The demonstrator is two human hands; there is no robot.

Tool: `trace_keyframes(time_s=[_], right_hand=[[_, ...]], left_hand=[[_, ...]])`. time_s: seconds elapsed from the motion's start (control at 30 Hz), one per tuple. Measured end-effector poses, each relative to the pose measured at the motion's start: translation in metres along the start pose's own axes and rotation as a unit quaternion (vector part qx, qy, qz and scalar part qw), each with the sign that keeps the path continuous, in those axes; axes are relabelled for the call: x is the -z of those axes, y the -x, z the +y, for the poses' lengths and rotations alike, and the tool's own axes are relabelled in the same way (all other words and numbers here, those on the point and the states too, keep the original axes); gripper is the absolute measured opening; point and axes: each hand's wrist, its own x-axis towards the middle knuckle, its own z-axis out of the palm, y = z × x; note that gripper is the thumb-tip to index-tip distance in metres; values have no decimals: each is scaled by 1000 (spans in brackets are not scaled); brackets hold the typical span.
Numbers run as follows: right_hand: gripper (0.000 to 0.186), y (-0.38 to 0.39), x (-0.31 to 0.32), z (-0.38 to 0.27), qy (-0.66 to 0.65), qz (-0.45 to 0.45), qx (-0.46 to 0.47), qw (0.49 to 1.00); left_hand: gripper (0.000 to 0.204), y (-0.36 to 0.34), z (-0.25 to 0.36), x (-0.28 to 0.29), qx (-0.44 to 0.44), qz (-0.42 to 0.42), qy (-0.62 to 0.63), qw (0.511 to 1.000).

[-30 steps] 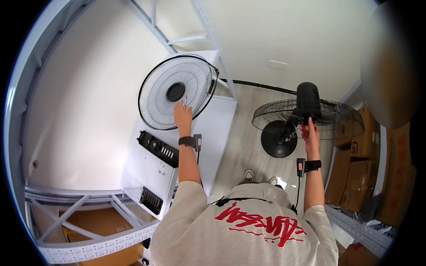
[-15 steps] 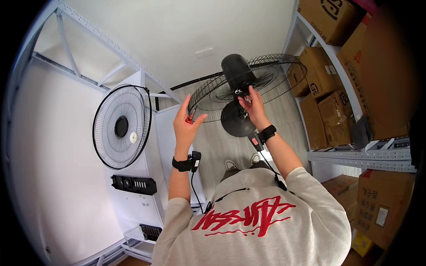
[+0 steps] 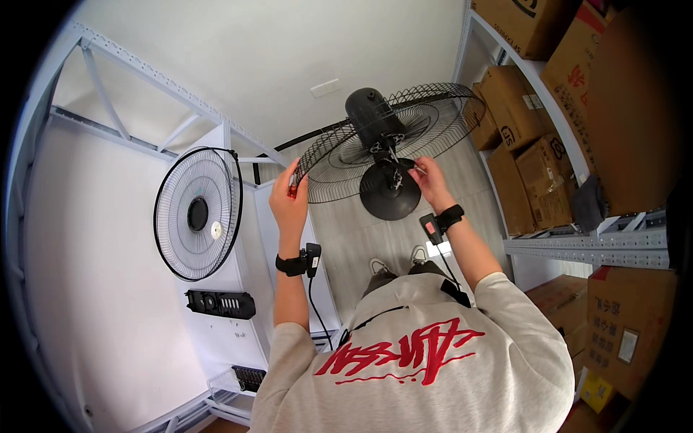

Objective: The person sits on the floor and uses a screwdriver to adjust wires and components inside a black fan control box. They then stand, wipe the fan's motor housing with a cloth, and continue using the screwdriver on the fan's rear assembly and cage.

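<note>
A black fan stands on its round base, its wire grille still around the blades. Loose wires and metal parts show at its neck. My left hand is closed around a small red-handled screwdriver, its fingers and thumb at the left rim of the grille. To the right of the neck, my right hand pinches at a small dark part sticking out there; what exactly sits between the fingertips is too small to tell.
A detached front grille with a small white round piece lies on the white surface at left. Near it is a black control panel. Shelves with cardboard boxes line the right. A dark cloth hangs there.
My left hand has closed in and moved to the grille's left rim. My right hand has dropped from the motor's underside to the right of the neck. The fan head has shifted slightly left.
</note>
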Motion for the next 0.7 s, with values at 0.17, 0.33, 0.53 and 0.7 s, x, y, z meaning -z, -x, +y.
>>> trace_keyframes(time_s=[0.17, 0.33, 0.53, 0.7], right_hand=[[15, -18, -27, 0, 6, -26, -23, 999], [15, -23, -24, 0, 65, -56, -83, 993], [10, -32, 3, 7, 48, -43, -155, 986], [9, -8, 20, 9, 155, -66, -140, 976]], left_hand=[[32, 3, 1, -5, 47, 5, -7, 999], [33, 4, 0, -1, 32, 11, -7, 999], [30, 9, -2, -3, 41, 8, 20, 999], [40, 16, 2, 1, 61, -3, 15, 998]])
